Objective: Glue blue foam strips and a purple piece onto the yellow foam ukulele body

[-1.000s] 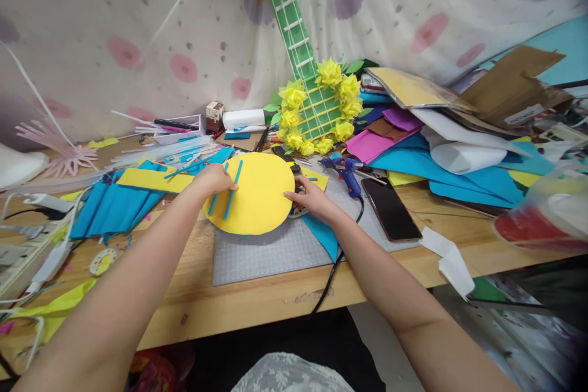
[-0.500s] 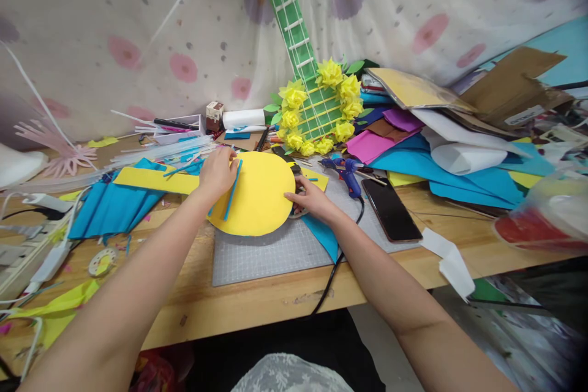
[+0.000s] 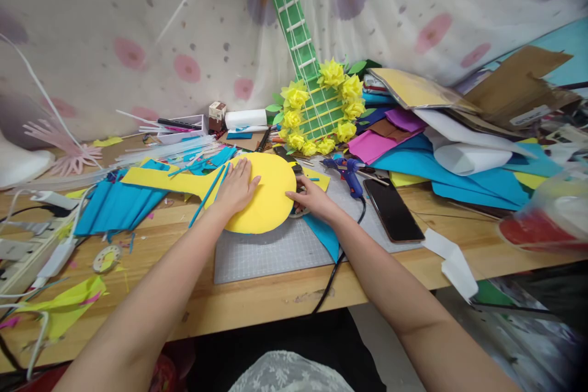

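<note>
A yellow guitar-shaped cutout (image 3: 269,196) lies over the grey cutting mat (image 3: 257,260), its neck pointing left. My left hand (image 3: 237,187) rests flat on the left part of its round body, fingers stretched out. Just left of that hand, a thin blue strip (image 3: 206,199) slants across the cutout, its lower end past the edge. A second blue strip (image 3: 225,174) runs partly under the hand. At the cutout's right edge, my right hand (image 3: 310,197) grips the rim with the thumb uppermost; its other fingers are partly hidden.
A green paper guitar (image 3: 301,43) with yellow flowers leans against the back curtain. Right of the mat's middle lie a blue glue gun (image 3: 348,174) and a black phone (image 3: 394,209). Blue crepe paper (image 3: 122,202) is at left, stacked sheets (image 3: 459,159) at right, a plastic cup (image 3: 546,220) at far right.
My left hand has gone from closed fingers near a blue strip to lying flat on the cutout, farther right. Two strips now show beside it. My right hand stays at the rim.
</note>
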`<state>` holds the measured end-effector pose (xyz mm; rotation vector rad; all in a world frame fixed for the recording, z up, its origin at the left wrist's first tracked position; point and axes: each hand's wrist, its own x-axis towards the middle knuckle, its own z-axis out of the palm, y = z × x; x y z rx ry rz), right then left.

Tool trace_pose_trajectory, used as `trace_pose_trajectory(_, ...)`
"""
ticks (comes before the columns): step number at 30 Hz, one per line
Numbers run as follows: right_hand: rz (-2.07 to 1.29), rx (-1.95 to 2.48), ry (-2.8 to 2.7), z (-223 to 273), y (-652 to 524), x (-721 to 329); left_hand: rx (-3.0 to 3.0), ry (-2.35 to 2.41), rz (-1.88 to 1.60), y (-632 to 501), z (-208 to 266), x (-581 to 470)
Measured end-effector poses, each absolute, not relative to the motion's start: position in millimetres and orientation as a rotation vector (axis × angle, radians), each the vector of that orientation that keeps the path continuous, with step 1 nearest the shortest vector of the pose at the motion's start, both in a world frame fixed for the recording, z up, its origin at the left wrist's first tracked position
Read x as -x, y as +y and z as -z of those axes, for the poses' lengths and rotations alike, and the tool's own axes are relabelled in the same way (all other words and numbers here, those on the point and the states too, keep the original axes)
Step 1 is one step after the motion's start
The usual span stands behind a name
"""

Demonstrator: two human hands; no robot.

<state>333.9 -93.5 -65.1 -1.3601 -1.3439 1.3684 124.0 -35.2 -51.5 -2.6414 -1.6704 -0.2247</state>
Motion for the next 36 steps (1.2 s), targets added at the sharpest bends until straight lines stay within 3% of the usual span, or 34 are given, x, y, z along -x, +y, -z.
trace_pose_trajectory(17,-1.377,1.357,-1.333,65,-93,-332,2.740,-1.781,0.403,-32,53,-122)
trace_pose_trajectory(22,-1.337,1.373,-1.363,68,-93,-334,2.760,-1.790,0.807,-38,44,-120)
trace_pose_trajectory(28,-1.359,1.362,-1.377,70,-93,-335,2.539,-1.835,1.263,-31,-4,-102)
trace_pose_trajectory(31,-1.354,1.344,-1.366,73,-92,-336,2.512,-1.893,1.159,-26,-14,-87)
trace_pose_trajectory(36,-1.349,1.347,-1.378,74,-92,-336,2.627,-1.763,0.678,-23,8,-77)
